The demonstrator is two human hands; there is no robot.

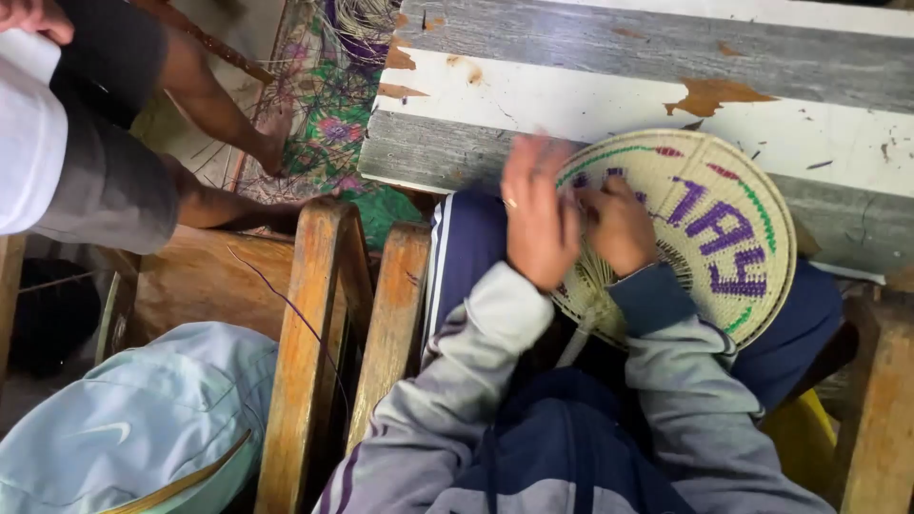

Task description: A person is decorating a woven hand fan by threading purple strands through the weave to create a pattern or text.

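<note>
A round woven fan (709, 228), cream with purple, green and red patterns, lies on my lap against the table edge. My left hand (535, 214), a ring on one finger, rests on the fan's left rim with fingers together. My right hand (617, 227) sits beside it on the weave, fingers curled and pinching at the strands; what it pinches is hidden. Both grey sleeves reach up from the bottom.
A grey and white table with peeling paint (609, 86) stands ahead. Wooden chair slats (305, 352) are at my left, with a pale blue cap (133, 428) below. Another person's legs (205, 105) stand at upper left beside a colourful mat (328, 124).
</note>
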